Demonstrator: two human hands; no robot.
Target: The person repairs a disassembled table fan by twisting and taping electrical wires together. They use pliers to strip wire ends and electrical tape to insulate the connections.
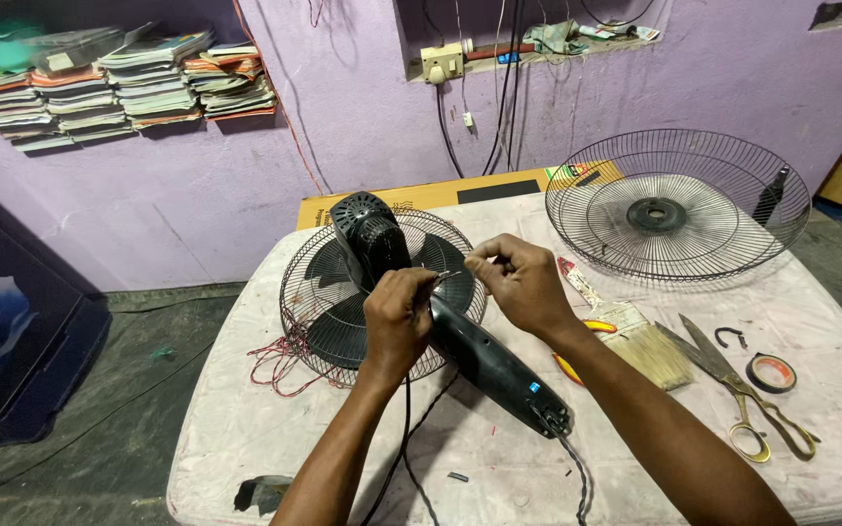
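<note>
The thin wire [450, 277] spans both grips above the black fan body [440, 312]. The left hand [397, 317] pinches one end; the right hand [518, 282] pinches the other. Directly beneath lies the fan guard [309, 302] on the tabletop [246, 438]. Right of the grips lie a paintbrush [635, 336], scissors [743, 390] and a tape roll [770, 372].

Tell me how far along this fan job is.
Done: the front grille is off, lying apart on the table. In hand: left hand and right hand pinch thin wires above the fan, which lies face down. Left: grille not refitted; scissors, tape and brush lie out.
</note>
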